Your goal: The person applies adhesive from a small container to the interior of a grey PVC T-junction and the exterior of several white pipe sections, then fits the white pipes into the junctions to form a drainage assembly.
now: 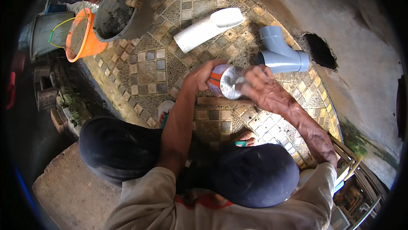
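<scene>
My left hand (205,75) is wrapped round the side of a can (216,78) with an orange, white and bluish label. The can is tilted, so its pale, whitish round end (230,82) faces up toward me. At the right edge of that end is my right hand (260,86), its fingers curled in and blurred by motion. Something small and light shows by its fingertips, too smeared to name. Beyond my hands lies a white pipe piece (199,32) with one end cut open. Right of it is a grey branched pipe fitting (282,52).
A wooden strip (221,101) lies on the patterned tile floor (146,72) below the can. At the far left stand a grey bucket (142,19) holding wet mortar and an orange bucket (90,38). A wall (361,60) with a dark hole (319,51) bounds the right side.
</scene>
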Demonstrator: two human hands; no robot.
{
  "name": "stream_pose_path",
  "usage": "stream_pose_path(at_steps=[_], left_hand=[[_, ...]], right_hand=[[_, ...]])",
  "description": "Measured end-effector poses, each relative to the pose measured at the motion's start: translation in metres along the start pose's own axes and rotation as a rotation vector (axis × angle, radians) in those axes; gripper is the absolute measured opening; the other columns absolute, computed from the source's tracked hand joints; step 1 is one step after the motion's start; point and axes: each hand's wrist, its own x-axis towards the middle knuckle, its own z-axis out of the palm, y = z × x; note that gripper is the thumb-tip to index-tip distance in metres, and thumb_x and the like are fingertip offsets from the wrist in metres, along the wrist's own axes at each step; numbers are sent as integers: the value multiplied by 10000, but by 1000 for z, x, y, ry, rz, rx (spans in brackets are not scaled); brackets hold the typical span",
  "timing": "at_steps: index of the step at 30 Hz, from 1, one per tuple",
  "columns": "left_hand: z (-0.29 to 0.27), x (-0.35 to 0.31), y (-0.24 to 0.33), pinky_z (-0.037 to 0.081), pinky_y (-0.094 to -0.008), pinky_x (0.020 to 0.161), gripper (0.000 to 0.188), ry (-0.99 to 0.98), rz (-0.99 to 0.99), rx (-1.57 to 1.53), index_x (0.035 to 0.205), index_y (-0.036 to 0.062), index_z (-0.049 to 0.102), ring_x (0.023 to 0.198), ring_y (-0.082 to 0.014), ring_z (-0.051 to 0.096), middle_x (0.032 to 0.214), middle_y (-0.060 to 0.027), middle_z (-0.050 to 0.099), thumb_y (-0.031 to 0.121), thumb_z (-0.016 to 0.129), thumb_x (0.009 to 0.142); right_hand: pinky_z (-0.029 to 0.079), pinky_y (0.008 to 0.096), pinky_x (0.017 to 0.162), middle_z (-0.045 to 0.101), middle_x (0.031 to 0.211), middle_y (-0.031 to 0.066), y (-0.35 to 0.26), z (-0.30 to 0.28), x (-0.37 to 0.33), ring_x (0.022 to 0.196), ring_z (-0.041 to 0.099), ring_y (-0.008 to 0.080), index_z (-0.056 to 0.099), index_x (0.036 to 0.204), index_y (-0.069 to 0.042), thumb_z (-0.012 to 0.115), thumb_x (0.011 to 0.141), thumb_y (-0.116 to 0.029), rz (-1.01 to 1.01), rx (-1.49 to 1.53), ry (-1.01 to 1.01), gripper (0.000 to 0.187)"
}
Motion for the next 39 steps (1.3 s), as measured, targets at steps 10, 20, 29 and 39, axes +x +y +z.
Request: stream_pose_path(at_steps=[10, 20, 29, 39], left_hand=[[1, 13, -21, 621, -492, 970, 572, 55, 256, -294, 1373, 19, 606, 1131, -278, 740, 1285, -143, 728, 489, 392, 1129], [3, 11, -30, 553, -523, 1047, 660, 446, 295, 46, 1487, 30, 564, 1192, -291, 700, 1347, -160, 697, 559, 503, 1097], [2, 12, -47, 566, -331, 943, 487, 316, 689, 380, 1406, 0, 666, 1094, -197, 711, 1234, -137, 758, 194, 783, 975], [8, 2, -36, 588, -334, 870, 565, 412, 529, 430, 1387, -36, 659, 996, -225, 736, 1203, -210, 749, 228, 834, 918]], right_hand=[[531, 556, 1121, 446, 1452, 302, -26, 31, 19, 1380, 512, 520, 208, 1673, -115, 976, 741, -387, 730, 688, 243, 1238], [543, 520, 1105, 579, 1364, 330, 0, 55, 28, 1310, 585, 482, 346, 1558, 64, 935, 730, -187, 669, 588, 240, 1047], [606, 551, 928, 657, 1251, 294, 15, 89, 18, 1116, 696, 446, 505, 1438, 37, 832, 890, -419, 605, 159, 216, 784], [624, 428, 931, 698, 1186, 189, 25, 11, 27, 1043, 731, 356, 728, 1271, -57, 753, 804, -21, 536, 432, 194, 469]])
